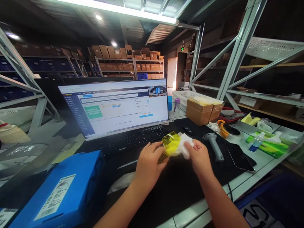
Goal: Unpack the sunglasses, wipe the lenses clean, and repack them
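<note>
Between my fingers and thumb, my left hand (152,158) grips the edge of a see-through yellow piece (170,142), flat and angular with small dark dots near its top. A crumpled white tissue (184,146) is pinched in my right hand (199,155) and presses against the right side of the yellow piece. Both hands are in front of the keyboard (128,141), above a black desk mat (171,186). Some of my left fingertips are hidden behind the yellow piece. What exactly the piece is I cannot make out.
A lit monitor (123,110) stands behind the keyboard. On the left lies a blue box (71,177) with a white label. To the right are a mouse (188,130), a grey barcode scanner (214,147), a dark phone or tablet (238,156), a tape dispenser (229,130) and cardboard boxes (198,112).
</note>
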Tool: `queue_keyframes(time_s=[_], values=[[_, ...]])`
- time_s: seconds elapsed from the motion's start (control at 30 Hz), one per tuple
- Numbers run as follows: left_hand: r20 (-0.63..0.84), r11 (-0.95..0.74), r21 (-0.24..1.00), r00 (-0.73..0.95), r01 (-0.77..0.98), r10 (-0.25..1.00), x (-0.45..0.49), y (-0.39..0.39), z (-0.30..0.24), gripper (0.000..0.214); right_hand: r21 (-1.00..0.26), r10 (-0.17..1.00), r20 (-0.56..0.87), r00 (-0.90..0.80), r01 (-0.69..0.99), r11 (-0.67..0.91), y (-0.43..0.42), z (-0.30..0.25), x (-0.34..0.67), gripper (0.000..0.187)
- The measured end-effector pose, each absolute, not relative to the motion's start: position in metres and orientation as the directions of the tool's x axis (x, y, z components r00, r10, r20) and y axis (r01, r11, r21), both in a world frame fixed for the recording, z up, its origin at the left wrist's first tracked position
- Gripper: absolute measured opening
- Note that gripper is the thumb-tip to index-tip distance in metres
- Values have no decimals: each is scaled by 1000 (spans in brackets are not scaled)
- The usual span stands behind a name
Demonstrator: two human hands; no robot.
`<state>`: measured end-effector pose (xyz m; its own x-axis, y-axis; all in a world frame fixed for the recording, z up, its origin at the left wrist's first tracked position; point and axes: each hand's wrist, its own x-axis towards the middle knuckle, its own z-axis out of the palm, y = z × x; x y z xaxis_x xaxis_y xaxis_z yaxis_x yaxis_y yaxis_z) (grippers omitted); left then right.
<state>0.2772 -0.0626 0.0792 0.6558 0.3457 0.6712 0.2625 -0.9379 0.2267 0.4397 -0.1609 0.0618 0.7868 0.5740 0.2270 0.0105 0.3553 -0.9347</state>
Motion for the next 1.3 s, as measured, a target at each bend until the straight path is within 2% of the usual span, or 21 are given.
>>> queue_keyframes(time_s=[0.07,0.17,0.27,0.33,0.4,0.53,0.63,0.8,0.93,1.07,1.17,1.3], values=[[651,-937,199,676,289,346,279,-65,77,27,-930,607,197,770,-50,365,-158,60,437,57],[644,-919,85,683,384,345,280,-72,73,21,-937,692,184,698,-87,337,-152,54,416,55],[696,-906,-32,660,421,282,280,-77,71,14,-921,638,230,735,-47,386,-149,49,393,59],[730,-921,-59,646,384,223,280,-79,71,12,-897,573,237,784,-49,439,-149,48,384,61],[750,-942,-57,637,331,179,281,-80,72,11,-868,557,205,805,-113,483,-150,51,383,63],[763,-964,-106,642,243,78,284,-81,75,11,-757,586,127,800,-303,578,-153,62,398,67],[749,-969,-151,662,197,18,285,-79,76,14,-682,632,52,773,-435,589,-152,67,416,64],[746,-978,-153,666,140,-21,287,-76,71,17,-638,670,-22,742,-526,562,-145,66,434,57],[743,-965,-122,666,230,65,288,-79,67,13,-636,609,17,793,-462,618,-141,60,414,49],[789,-950,-115,608,290,90,285,-80,65,5,-775,524,166,836,-218,593,-144,53,384,52],[818,-950,-124,571,288,66,282,-78,67,7,-829,547,235,803,-128,544,-146,50,375,55],[831,-963,-93,553,253,65,282,-78,72,7,-821,612,229,757,-187,539,-148,53,381,56]])
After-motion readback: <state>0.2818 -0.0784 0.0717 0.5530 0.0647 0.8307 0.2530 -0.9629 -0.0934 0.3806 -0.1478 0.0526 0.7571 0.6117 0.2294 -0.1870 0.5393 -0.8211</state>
